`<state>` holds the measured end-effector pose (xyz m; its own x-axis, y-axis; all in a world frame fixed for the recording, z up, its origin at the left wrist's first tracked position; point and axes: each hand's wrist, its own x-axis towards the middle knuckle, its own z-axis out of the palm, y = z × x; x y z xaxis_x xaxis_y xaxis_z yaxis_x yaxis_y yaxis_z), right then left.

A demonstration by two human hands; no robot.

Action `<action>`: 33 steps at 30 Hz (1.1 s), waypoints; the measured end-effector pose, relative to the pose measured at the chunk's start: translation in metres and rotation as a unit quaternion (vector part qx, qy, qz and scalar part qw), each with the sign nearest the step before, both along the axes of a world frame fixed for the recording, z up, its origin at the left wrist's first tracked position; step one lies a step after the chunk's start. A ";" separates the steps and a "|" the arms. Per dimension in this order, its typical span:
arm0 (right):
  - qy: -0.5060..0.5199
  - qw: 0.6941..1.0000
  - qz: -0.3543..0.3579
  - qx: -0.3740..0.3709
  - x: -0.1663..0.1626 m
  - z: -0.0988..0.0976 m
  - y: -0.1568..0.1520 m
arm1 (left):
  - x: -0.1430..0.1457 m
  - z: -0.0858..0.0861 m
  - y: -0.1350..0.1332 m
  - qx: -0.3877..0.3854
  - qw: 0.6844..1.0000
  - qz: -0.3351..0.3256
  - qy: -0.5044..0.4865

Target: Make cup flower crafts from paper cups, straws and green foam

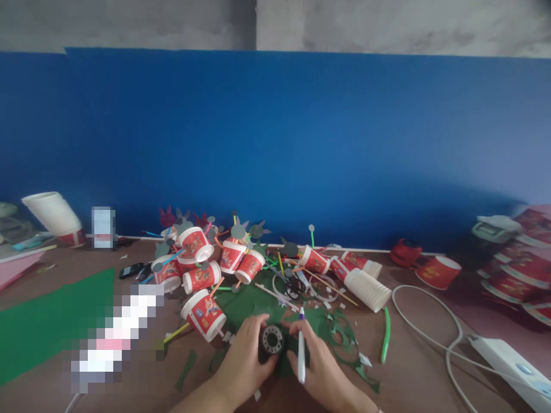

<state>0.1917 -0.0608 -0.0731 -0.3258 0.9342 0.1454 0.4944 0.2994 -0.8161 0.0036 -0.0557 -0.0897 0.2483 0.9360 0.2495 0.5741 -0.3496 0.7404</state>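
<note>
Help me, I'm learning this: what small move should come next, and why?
Perhaps bring the white pen to the edge of the dark round object: the right hand holds the pen beside it, purple end forward, while the left hand grips that object near green paper.

- Partly hidden by the left hand (pixel 246 350): dark round object (pixel 272 339).
- Blurred into blocks: two pale patches (pixel 118 330).
- Cut off at right: power strip (pixel 508 361), red cups (pixel 523 269).

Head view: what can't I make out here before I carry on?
All in the head view:
Black cylinder with grey ring: underside, hidden by its own body.
White plastic power strip: one end, cut off by the right edge.
Red paper cups, far right: printed designs, blurred.
White elongated object, left: identity, pixelated.
</note>
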 end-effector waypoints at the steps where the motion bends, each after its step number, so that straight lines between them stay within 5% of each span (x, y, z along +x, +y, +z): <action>1: 0.003 1.000 -0.001 0.007 0.000 0.000 0.000 | 0.000 -0.001 0.000 -0.003 1.000 0.001 -0.005; 33: -0.035 0.996 -0.073 0.047 -0.011 -0.004 0.016 | -0.002 0.009 0.006 -0.054 0.998 -0.016 -0.011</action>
